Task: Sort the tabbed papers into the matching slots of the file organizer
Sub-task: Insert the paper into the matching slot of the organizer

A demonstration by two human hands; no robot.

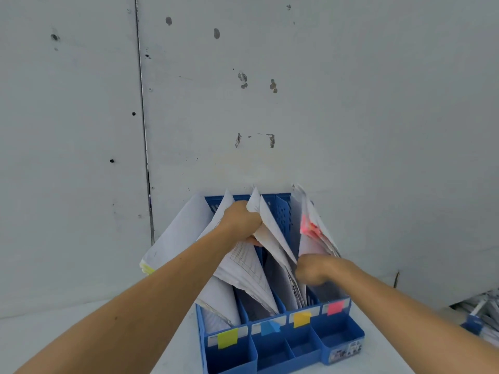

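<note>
A blue file organizer (283, 352) stands on a white table against the wall. Its slots carry a yellow-green tab (227, 338), a blue tab (270, 327), an orange-yellow tab (302, 319) and a pink tab (335, 307). White papers fill every slot. My left hand (240, 220) grips the top of a sheaf of papers (266, 233) over the blue and orange-yellow slots. My right hand (313, 268) is curled at the edge of the papers between the orange-yellow slot and the pink slot; the blur hides its fingers. Papers with pink tabs (310, 228) lean in the right slot.
A grey-white wall (270, 103) rises directly behind the organizer. Papers with yellow tabs (172, 238) splay out to the left of the first slot. A second pile of papers with a blue holder (483, 317) lies at the right edge. Small front trays (340, 338) are built into the organizer.
</note>
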